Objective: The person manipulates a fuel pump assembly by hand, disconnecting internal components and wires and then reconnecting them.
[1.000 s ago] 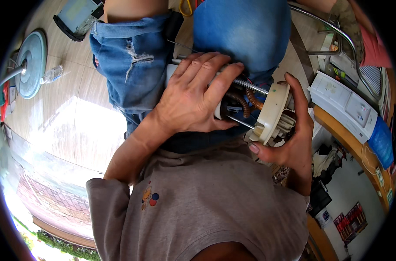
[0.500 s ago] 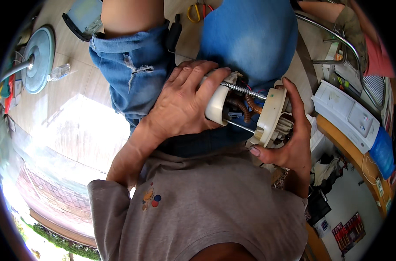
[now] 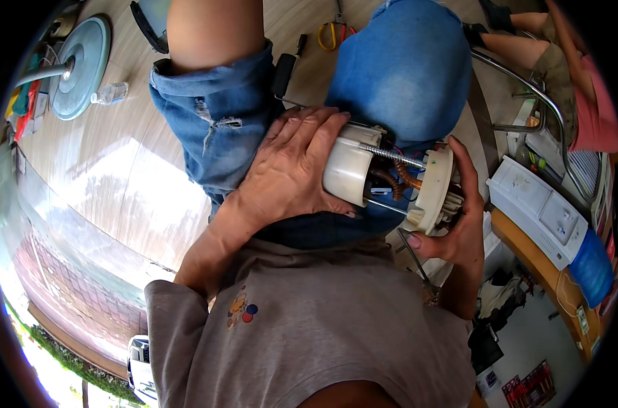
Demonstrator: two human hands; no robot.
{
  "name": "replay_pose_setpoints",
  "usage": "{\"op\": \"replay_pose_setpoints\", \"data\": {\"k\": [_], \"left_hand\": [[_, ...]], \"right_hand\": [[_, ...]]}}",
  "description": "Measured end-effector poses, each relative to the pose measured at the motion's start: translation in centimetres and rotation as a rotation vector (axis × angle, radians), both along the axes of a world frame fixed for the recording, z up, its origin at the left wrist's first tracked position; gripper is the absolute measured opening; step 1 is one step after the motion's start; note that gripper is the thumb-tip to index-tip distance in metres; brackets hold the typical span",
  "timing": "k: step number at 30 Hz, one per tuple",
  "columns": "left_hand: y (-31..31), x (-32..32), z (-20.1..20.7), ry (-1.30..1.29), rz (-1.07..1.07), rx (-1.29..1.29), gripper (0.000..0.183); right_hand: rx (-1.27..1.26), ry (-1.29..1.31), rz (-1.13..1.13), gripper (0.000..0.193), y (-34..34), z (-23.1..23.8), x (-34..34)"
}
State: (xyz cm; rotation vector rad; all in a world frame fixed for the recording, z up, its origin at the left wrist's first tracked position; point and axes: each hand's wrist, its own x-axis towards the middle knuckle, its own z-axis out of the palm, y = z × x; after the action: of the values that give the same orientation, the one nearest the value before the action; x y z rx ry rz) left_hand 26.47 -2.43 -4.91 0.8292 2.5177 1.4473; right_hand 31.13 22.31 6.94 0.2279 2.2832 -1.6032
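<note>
While the left hand [image 3: 288,162] wraps the cream canister [image 3: 345,173] just right of frame centre, the right hand [image 3: 464,230] grips its round cap [image 3: 436,185]. Lower right: red-and-black panel [image 3: 530,388], too small to read.

the person's left hand [image 3: 288,170] is wrapped around a cream cylindrical housing [image 3: 347,171]. right of that housing, the right hand [image 3: 468,228] grips a round cream cap [image 3: 436,187], thumb and fingers at its edge. a spring-wrapped rod [image 3: 394,156] and brown corrugated hoses [image 3: 409,178] span between cap and housing. denim-clad legs [image 3: 404,75] are under the housing; a clear bottle [image 3: 110,93] lies on the floor [image 3: 159,122] well to its left.
</note>
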Motion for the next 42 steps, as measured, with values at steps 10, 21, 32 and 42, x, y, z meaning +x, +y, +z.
{"op": "replay_pose_setpoints", "data": {"k": [10,21,32,42], "left_hand": [[1.2,-0.2,0.3,0.084,-0.077,-0.066,0.094],[1.9,-0.7,0.2,0.121,-0.099,-0.01,0.098],[2.1,-3.7,3.6,0.05,-0.137,0.048,0.095],[-1.4,-13.5,10.9,-0.168,-0.031,0.162,0.116]], "right_hand": [[0.157,0.094,0.136,0.117,1.8,-0.6,0.3],[0.092,0.092,0.13,0.112,1.5,-0.3,-1.7],[0.093,0.134,0.17,0.1,0.2,4.2,-6.2],[0.144,0.344,0.318,0.094,-1.8,11.2,-20.0]]}}
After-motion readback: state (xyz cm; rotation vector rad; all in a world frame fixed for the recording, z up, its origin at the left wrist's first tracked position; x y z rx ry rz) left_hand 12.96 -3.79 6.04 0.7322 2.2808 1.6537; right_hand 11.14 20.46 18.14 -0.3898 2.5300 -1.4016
